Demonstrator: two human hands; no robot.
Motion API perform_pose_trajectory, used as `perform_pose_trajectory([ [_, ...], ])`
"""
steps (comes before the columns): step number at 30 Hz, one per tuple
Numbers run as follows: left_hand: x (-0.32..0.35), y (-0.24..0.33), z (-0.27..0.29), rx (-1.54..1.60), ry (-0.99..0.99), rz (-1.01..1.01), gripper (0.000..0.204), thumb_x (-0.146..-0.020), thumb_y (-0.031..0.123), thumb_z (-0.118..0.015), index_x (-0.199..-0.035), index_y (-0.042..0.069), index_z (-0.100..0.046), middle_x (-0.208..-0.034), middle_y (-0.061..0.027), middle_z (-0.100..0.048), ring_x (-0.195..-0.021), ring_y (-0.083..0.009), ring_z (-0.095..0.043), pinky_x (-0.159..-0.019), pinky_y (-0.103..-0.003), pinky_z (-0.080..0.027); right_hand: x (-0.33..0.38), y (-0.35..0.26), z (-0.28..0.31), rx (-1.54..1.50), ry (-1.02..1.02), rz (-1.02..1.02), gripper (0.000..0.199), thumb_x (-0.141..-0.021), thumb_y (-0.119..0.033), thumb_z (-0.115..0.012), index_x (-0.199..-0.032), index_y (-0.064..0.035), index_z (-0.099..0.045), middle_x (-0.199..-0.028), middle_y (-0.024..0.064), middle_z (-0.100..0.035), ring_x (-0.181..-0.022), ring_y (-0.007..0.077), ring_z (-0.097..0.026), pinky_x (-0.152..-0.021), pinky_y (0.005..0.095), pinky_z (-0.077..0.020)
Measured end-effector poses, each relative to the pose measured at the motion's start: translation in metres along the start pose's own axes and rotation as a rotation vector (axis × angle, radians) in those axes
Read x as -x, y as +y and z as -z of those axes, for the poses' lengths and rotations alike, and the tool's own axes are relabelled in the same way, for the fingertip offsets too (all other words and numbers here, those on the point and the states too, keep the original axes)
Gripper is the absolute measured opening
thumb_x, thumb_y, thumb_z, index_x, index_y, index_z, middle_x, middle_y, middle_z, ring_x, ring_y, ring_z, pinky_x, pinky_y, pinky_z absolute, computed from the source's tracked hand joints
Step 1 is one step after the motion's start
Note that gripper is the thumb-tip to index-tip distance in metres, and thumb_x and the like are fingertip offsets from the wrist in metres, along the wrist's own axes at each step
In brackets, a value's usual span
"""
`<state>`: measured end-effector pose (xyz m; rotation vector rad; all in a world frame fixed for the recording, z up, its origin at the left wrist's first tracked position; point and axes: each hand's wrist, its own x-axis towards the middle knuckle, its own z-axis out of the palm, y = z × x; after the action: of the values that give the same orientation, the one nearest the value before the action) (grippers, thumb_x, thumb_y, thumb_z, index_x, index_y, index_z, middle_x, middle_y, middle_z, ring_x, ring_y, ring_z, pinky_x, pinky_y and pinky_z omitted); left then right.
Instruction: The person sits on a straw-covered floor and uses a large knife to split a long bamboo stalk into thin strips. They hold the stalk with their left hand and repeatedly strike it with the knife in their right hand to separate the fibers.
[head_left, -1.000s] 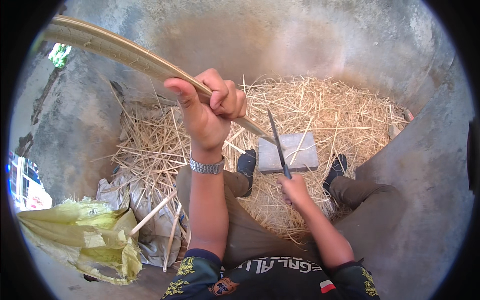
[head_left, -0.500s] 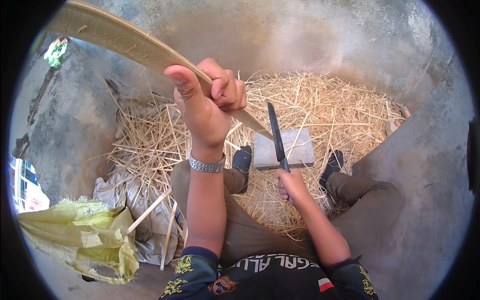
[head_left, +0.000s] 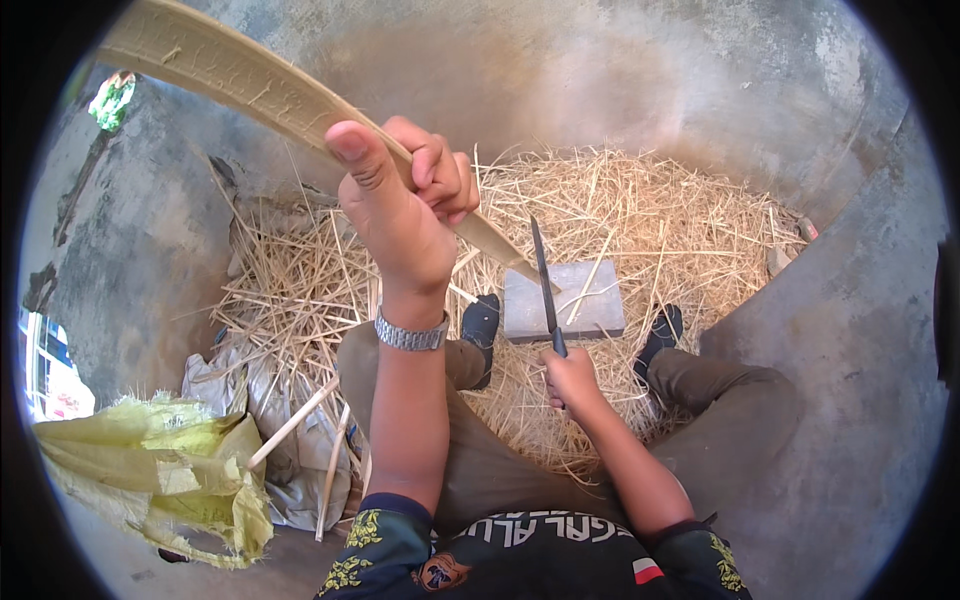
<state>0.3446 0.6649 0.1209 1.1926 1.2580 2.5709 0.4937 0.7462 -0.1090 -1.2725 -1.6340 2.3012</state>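
A long split bamboo strip [head_left: 255, 90] slants from the upper left down to the grey block [head_left: 590, 322] between my feet. My left hand [head_left: 405, 215] is closed round the strip partway along, thumb on the near side and fingers curled over its far edge. A watch with a metal band [head_left: 410, 333] sits on that wrist. My right hand [head_left: 572, 380] grips a long dark knife [head_left: 545, 280] by its handle. The blade points away from me and crosses close to the strip's lower end above the block; I cannot tell whether they touch.
Pale shavings [head_left: 640, 205] cover the floor around the block, with thicker slivers [head_left: 290, 270] piled at the left. A torn yellow sack [head_left: 160, 470] lies at lower left beside a grey sheet [head_left: 300, 490]. A concrete wall [head_left: 620, 80] rises behind.
The knife has shifted slightly left and its blade has turned more edge-on. My right hand has moved a little left with it. My left hand stays on the strip.
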Motion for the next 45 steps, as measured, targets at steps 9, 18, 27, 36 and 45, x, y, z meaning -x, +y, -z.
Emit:
perform_pose_trajectory([
  [9, -0.001, 0.002, -0.007, -0.015, 0.124, -0.041, 0.069, -0.094, 0.074, -0.039, -0.069, 0.010, -0.039, -0.053, 0.0029, -0.029, -0.045, -0.0077, -0.029, -0.043, -0.024, -0.025, 0.040, -0.039, -0.005, -0.513, 0.093, 0.681, 0.032, -0.092, -0.010, -0.058, -0.065, -0.0111, -0.040, -0.052, -0.0024, -0.039, -0.037, 0.0081, -0.034, -0.035, 0.0260, -0.0276],
  [18, 0.000, 0.004, -0.013, -0.079, 0.136, -0.045, 0.068, -0.093, 0.076, -0.035, -0.070, 0.012, -0.035, -0.055, 0.0048, -0.023, -0.046, -0.0074, -0.023, -0.043, -0.025, -0.022, 0.027, -0.028, -0.002, -0.114, -0.110, 0.064, 0.027, -0.089, -0.017, -0.066, -0.072, -0.0105, -0.046, -0.052, -0.0019, -0.041, -0.038, 0.0085, -0.036, -0.035, 0.0267, -0.0269],
  [27, 0.007, 0.002, -0.021, -0.051, 0.113, -0.050, 0.065, -0.097, 0.068, -0.040, -0.070, 0.009, -0.038, -0.055, 0.0042, -0.027, -0.047, -0.0067, -0.027, -0.043, -0.024, -0.022, 0.044, -0.026, -0.014, -0.577, 0.020, 0.781, 0.029, -0.096, -0.012, -0.063, -0.072, -0.0103, -0.046, -0.054, -0.0040, -0.044, -0.041, 0.0056, -0.039, -0.040, 0.0229, -0.0307],
  [36, 0.022, -0.011, -0.030, -0.211, 0.006, -0.152, 0.063, -0.098, 0.066, -0.042, -0.071, 0.008, -0.039, -0.056, 0.0040, -0.028, -0.047, -0.0068, -0.027, -0.043, -0.025, -0.021, -0.001, -0.012, 0.009, 0.213, 0.074, 0.412, 0.035, -0.091, -0.022, -0.065, -0.066, -0.0076, -0.047, -0.054, -0.0029, -0.044, -0.047, 0.0075, -0.043, -0.046, 0.0282, -0.0347],
  [45, 0.017, -0.005, -0.027, -0.026, 0.114, -0.103, 0.060, -0.099, 0.058, -0.050, -0.069, 0.007, -0.044, -0.058, 0.0037, -0.036, -0.050, -0.0047, -0.031, -0.045, -0.022, -0.023, 0.090, -0.067, 0.008, -0.506, -0.007, 0.827, 0.030, -0.098, -0.006, -0.056, -0.074, -0.0123, -0.038, -0.056, -0.0025, -0.042, -0.045, 0.0043, -0.036, -0.041, 0.0228, -0.0301],
])
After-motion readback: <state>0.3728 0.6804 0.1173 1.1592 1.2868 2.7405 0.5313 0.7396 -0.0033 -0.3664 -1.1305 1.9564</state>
